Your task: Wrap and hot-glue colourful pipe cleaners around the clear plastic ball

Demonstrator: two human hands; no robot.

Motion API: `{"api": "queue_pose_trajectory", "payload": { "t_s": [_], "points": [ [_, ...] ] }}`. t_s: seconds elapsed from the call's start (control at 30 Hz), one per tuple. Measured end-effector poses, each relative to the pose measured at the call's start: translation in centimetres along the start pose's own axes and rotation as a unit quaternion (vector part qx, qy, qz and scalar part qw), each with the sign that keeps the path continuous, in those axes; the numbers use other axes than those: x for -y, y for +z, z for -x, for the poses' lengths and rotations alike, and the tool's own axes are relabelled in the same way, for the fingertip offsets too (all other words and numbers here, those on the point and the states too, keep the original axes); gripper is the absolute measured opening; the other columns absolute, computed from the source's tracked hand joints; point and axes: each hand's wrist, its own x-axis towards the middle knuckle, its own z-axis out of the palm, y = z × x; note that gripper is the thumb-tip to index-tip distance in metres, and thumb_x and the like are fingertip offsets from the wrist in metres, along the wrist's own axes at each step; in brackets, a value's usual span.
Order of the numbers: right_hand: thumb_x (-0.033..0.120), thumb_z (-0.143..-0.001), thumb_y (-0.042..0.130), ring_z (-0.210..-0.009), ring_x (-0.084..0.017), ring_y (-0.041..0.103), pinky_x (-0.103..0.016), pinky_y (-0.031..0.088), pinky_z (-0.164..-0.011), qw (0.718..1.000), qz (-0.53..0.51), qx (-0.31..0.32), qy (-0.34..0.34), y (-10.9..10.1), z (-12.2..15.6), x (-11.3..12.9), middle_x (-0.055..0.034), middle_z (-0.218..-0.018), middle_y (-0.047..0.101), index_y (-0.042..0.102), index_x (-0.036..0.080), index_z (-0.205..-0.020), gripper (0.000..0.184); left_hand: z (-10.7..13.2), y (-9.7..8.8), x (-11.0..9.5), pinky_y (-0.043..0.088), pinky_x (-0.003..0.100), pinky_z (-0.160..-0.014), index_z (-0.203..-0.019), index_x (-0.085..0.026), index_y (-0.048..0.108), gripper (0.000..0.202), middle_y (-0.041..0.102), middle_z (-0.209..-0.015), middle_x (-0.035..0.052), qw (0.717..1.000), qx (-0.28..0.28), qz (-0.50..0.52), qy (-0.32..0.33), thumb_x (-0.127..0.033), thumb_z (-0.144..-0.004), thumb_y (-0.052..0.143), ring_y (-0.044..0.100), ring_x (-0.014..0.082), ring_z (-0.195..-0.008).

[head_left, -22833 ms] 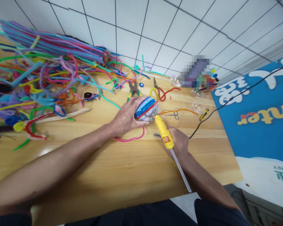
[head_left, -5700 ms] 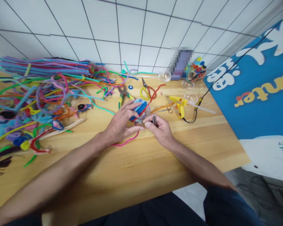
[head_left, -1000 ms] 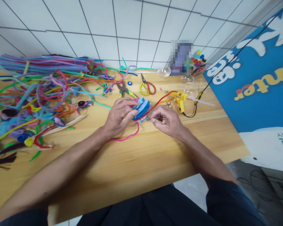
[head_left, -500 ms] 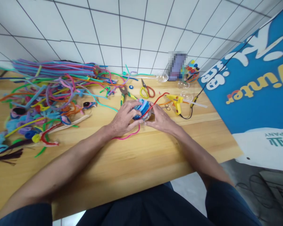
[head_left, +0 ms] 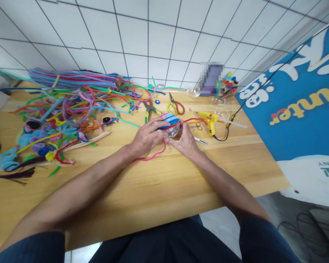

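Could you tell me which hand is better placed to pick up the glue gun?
Probably the right. The right hand touches the ball on the side nearest the glue gun; the left hand cups its other side and would have to cross over.

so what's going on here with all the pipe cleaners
A person at a wooden table holds a wrapped ball between both hands: the left hand cups it and the right hand holds a red pipe cleaner against it. The yellow glue gun lies to the right; loose pipe cleaners are heaped on the left.
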Motion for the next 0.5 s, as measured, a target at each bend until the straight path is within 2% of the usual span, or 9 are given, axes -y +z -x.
{"api": "queue_pose_trajectory", "payload": {
  "t_s": [0.07, 0.17, 0.27, 0.37, 0.5],
  "points": [
    [0.064, -0.076, 0.095, -0.119, -0.037, 0.072, -0.055, 0.062, -0.101, 1.0, -0.012, 0.0, 0.009, 0.2, 0.1, 0.0, -0.0188, -0.132, 0.071, 0.053, 0.022, -0.142, 0.089, -0.3, -0.1, -0.3, 0.059, 0.053, -0.118, -0.102, -0.023, 0.073, 0.027, 0.081, -0.125, 0.0109, 0.997, -0.039, 0.037, -0.046, -0.045, -0.113, 0.061, 0.074, 0.0269, -0.133],
    [0.065, -0.076, 0.095, -0.121, -0.037, 0.073, -0.055, 0.064, -0.101, 0.999, -0.036, -0.011, 0.008, 0.3, 0.0, -0.2, -0.0206, -0.135, 0.072, 0.053, 0.022, -0.143, 0.09, -0.8, -0.8, -0.6, 0.064, 0.042, -0.099, -0.103, -0.023, 0.068, 0.029, 0.081, -0.111, 0.007, 0.987, -0.096, 0.058, -0.119, -0.05, -0.112, 0.063, 0.078, 0.022, -0.106],
    [0.067, -0.08, 0.092, -0.126, -0.036, 0.072, -0.054, 0.063, -0.105, 0.998, -0.061, -0.021, -0.016, 0.4, -0.2, -0.8, -0.0216, -0.144, 0.069, 0.051, 0.023, -0.15, 0.093, -1.5, -1.9, -1.2, 0.062, 0.036, -0.085, -0.1, -0.023, 0.071, 0.033, 0.079, -0.095, 0.0024, 0.986, -0.092, 0.025, -0.135, -0.055, -0.108, 0.069, 0.075, 0.0192, -0.087],
    [0.072, -0.081, 0.09, -0.127, -0.035, 0.072, -0.054, 0.063, -0.107, 0.997, -0.069, -0.018, -0.035, 0.6, -0.2, -1.3, -0.0219, -0.147, 0.068, 0.049, 0.024, -0.152, 0.095, -2.3, -2.7, -3.3, 0.061, 0.033, -0.083, -0.1, -0.023, 0.075, 0.031, 0.08, -0.093, 0.0033, 0.997, -0.022, 0.026, -0.075, -0.052, -0.11, 0.068, 0.075, 0.0185, -0.085],
    [0.071, -0.079, 0.091, -0.13, -0.037, 0.07, -0.056, 0.061, -0.109, 0.996, -0.073, -0.02, -0.045, 0.7, -0.1, -1.4, -0.0214, -0.147, 0.068, 0.049, 0.024, -0.151, 0.096, -2.4, -2.4, -7.1, 0.06, 0.031, -0.085, -0.103, -0.022, 0.076, 0.034, 0.082, -0.095, 0.0052, 0.987, 0.155, -0.005, 0.044, -0.04, -0.118, 0.051, 0.077, 0.0179, -0.089]
  ]
}}
